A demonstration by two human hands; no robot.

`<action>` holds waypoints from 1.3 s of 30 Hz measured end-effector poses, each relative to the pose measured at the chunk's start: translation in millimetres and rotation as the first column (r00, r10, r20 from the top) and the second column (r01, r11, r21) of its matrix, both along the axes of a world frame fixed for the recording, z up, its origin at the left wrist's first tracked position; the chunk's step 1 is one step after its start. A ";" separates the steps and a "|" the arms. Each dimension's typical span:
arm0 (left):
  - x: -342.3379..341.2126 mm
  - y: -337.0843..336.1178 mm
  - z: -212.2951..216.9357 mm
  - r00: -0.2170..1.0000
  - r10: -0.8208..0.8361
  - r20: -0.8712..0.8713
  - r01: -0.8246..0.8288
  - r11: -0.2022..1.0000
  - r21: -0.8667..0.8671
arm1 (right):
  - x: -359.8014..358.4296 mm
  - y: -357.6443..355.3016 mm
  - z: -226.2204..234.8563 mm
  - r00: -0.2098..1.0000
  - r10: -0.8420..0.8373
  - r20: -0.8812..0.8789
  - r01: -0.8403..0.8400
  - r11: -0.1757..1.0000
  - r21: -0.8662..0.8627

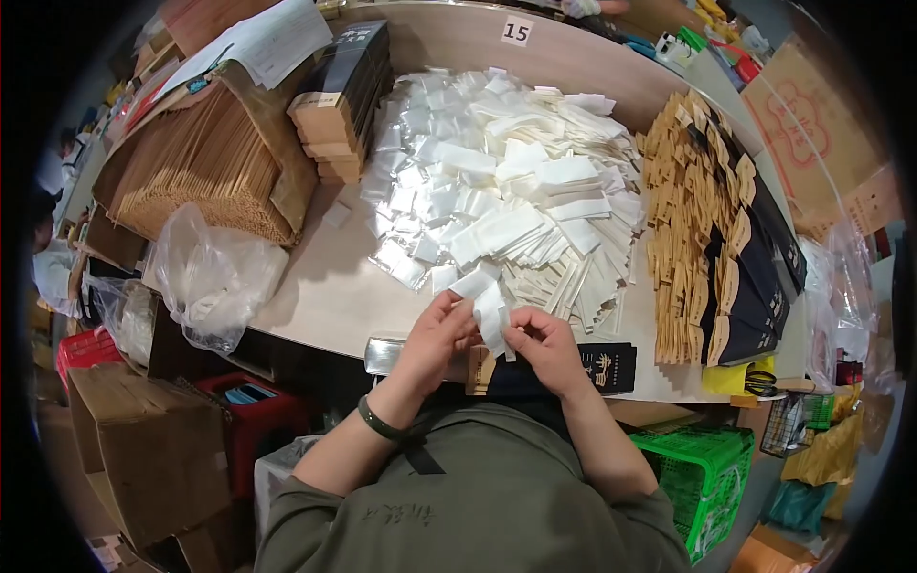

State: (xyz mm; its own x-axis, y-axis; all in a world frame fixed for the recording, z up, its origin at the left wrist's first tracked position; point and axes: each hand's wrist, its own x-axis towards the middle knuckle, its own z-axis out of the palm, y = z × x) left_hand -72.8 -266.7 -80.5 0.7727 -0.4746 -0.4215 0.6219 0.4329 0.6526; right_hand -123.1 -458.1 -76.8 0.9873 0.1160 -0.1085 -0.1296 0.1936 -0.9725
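Observation:
Between my two hands, at the near edge of the table, is a white folded paper strip (489,307). The fingers of my left hand (441,332) are closed on its left side. My right hand (546,349) pinches its lower right end between thumb and fingers. Beneath my hands lies a black paper bag (611,369) with a brown end, partly covered by them. Just beyond the hands spreads a big heap of white folded papers (559,177), with small clear packets (406,181) heaped along its left side.
On the left stand a carton of brown paper bags (196,162), a stack of black-and-brown packs (344,95) and a clear plastic bag (215,286). Rows of filled brown and black bags (683,239) line the right. Scissors (760,383) and a green crate (702,477) are at near right.

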 end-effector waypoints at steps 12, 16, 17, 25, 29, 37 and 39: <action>-8.1 48.4 26.5 0.873 0.121 0.472 -0.263 0.932 0.247 | 3.0 12.9 31.0 0.992 0.103 -0.076 -0.062 0.907 0.415; -7.6 82.0 54.4 0.353 -0.280 0.893 -0.643 0.621 0.448 | -10.6 6.7 8.7 0.981 0.081 -0.177 -0.035 0.967 0.252; -9.5 85.8 59.9 0.246 -0.408 0.879 -0.691 0.562 0.454 | -12.1 7.3 5.9 0.974 0.066 -0.216 -0.024 0.981 0.192; -9.2 93.3 43.7 0.161 -0.693 0.703 -0.884 0.216 0.415 | -10.0 18.4 8.6 0.995 0.032 -0.098 -0.024 0.996 0.085; -27.1 80.5 29.9 -0.144 -0.843 0.518 -0.689 0.461 0.560 | -16.5 15.4 -8.8 0.996 0.017 -0.089 -0.019 1.000 -0.020; -45.8 84.1 -10.0 -0.162 -0.793 0.588 -0.564 0.563 0.604 | -15.0 24.3 -11.1 0.993 -0.015 -0.115 -0.006 0.985 -0.174; -42.6 86.0 -12.0 -0.228 -0.814 0.534 -0.599 0.550 0.583 | -6.2 43.8 1.9 0.983 0.077 0.165 0.021 0.852 -0.523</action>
